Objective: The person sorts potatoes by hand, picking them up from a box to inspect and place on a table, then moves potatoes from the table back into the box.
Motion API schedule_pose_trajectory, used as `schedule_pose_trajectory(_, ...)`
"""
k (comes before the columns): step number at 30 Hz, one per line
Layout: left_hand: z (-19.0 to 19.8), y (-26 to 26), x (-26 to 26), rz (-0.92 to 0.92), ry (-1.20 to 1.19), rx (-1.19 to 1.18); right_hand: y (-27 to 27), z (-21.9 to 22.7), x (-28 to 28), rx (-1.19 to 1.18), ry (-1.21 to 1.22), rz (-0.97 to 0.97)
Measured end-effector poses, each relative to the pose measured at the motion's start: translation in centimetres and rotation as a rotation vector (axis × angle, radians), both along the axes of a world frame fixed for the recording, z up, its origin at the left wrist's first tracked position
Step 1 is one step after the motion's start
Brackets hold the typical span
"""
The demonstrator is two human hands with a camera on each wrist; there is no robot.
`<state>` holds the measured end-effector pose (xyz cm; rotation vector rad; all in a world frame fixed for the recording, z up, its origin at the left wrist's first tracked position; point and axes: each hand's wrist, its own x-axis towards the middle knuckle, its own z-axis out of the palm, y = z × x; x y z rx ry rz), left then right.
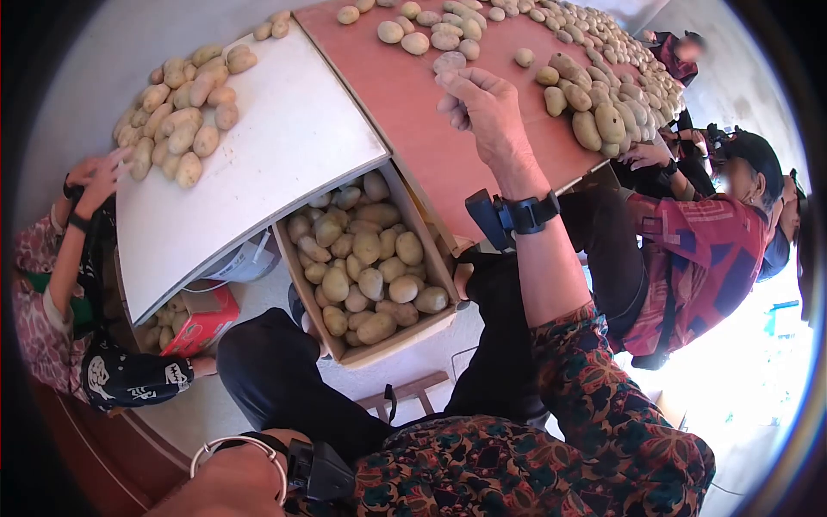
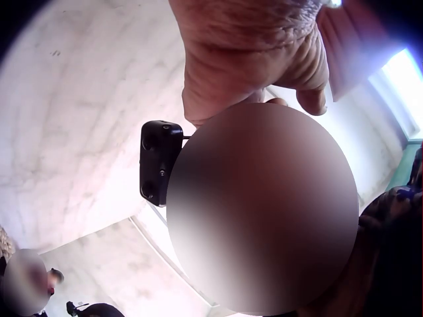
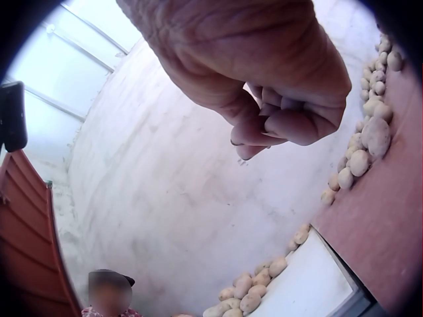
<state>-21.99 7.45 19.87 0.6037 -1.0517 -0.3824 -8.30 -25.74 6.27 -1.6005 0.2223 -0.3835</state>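
My right hand (image 1: 487, 112) reaches over the red tabletop, its fingers curled and the thumb near the index finger. Its fingertips overlap the edge of a greyish potato (image 1: 450, 62) in the head view. The right wrist view shows the curled fingers (image 3: 284, 122) with nothing between them, in front of the pale wall. My left hand (image 2: 258, 59) is raised close against a blurred head, beside a black head-worn camera (image 2: 160, 163). Its fingertips are mostly hidden behind the head. Below the tables, a cardboard box (image 1: 366, 349) full of potatoes stands before my knees.
More potatoes (image 1: 612, 121) are heaped along the red table (image 1: 388, 103). Another pile (image 1: 185, 112) lies on the white board (image 1: 258, 164), where a person's hands (image 1: 95, 181) reach in. A person in a patterned shirt (image 1: 698, 250) sits at right. A red carton (image 1: 207, 319) holds potatoes below.
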Motion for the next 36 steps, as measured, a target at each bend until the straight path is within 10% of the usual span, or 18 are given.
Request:
schedule_pose_trajectory(2,-0.7,0.5,1.2,-0.238,-0.104,-0.111,-0.1,-0.1,0.1,0.001,-0.005,0.007)
schedule_pose_trajectory(10,-1.5,-2.3,2.2,-0.237,-0.122,-0.226,0.3,0.1,-0.1,0.028,-0.005,-0.001)
schedule_pose_trajectory(36,-1.4,-3.9,0.9,0.021,-0.129,-0.329,0.5,-0.4,0.0,-0.107,0.024,0.091)
